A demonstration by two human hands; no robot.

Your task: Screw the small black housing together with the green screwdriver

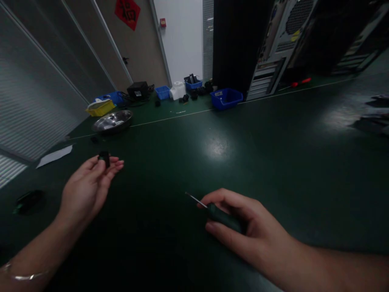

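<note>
your left hand point(83, 188) holds a small black part point(104, 157) between thumb and fingers; the remaining fingers extend loosely to the right, and the part is raised above the green work surface point(158, 170). your right hand point(252, 231) is curled around the dark green handle of a screwdriver point(223, 217), with thumb and index finger toward the shaft end. the bare metal shaft points left and away from you; its tip is well apart from the black part. a bracelet point(26, 277) encircles your left wrist. for markings, refer to the background: the red sheet point(127, 13) on the door bears one large dark character, 福, tilted in view. the black box point(138, 91) at the rear carries a pale label; its print is too small to read. the yellow sticker point(295, 36) on the computer tower point(284, 40) and the face of the little red box point(163, 22) on the white panel point(182, 44) are likewise illegible. a dark blue bin point(226, 99) sits just beside the tower; a metal bowl point(113, 121) sits near the yellow tray point(101, 108) at rear left. the dark object point(28, 201) left of your left hand is blurred.
</note>
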